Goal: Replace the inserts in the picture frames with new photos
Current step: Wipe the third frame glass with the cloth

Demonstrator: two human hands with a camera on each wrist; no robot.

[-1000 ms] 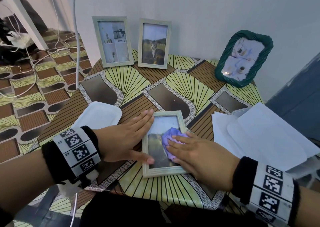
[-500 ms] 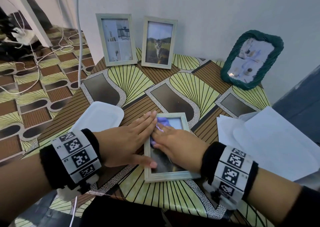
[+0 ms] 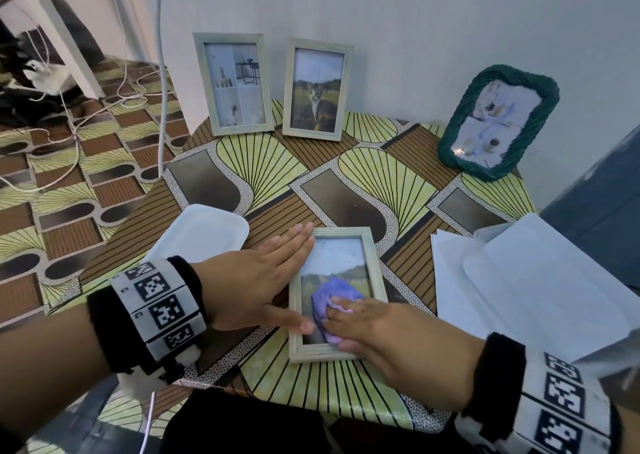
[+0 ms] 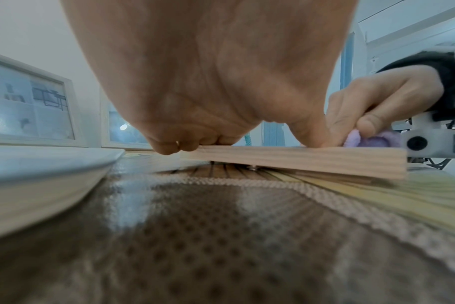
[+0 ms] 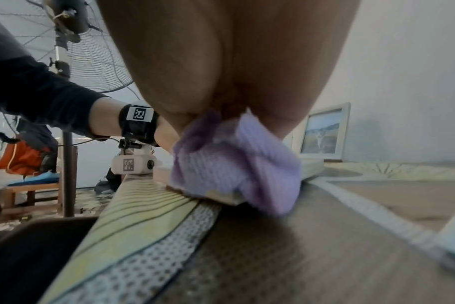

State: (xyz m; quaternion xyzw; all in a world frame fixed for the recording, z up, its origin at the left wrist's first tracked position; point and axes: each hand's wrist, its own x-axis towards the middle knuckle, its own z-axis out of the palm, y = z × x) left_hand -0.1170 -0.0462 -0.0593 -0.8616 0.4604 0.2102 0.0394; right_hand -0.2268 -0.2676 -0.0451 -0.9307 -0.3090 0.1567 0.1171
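A pale wooden picture frame (image 3: 375, 263) lies face up on the patterned table (image 3: 381, 183), with a landscape photo behind its glass. My left hand (image 3: 291, 280) lies flat along the frame's left edge. Its fingers are straight and its thumb presses the lower left rail. My right hand (image 3: 349, 325) holds a bunched purple cloth (image 3: 332, 296) on the lower half of the glass. In the left wrist view its thumb pinches the cloth (image 4: 369, 142) on top of the frame (image 4: 299, 160). The right wrist view shows the cloth (image 5: 234, 164) hanging over the frame's near corner.
Three frames stand against the wall: an interior collage (image 3: 233, 83), a cat photo (image 3: 317, 88) and a green woven frame (image 3: 498, 123). A white tray (image 3: 204, 235) lies left of my left hand. White sheets and a clear sleeve (image 3: 536, 280) lie at the right.
My right hand slid the purple cloth up to the top of the glass and has now brought it back down to the lower half. My left hand has stayed on the frame's left edge.
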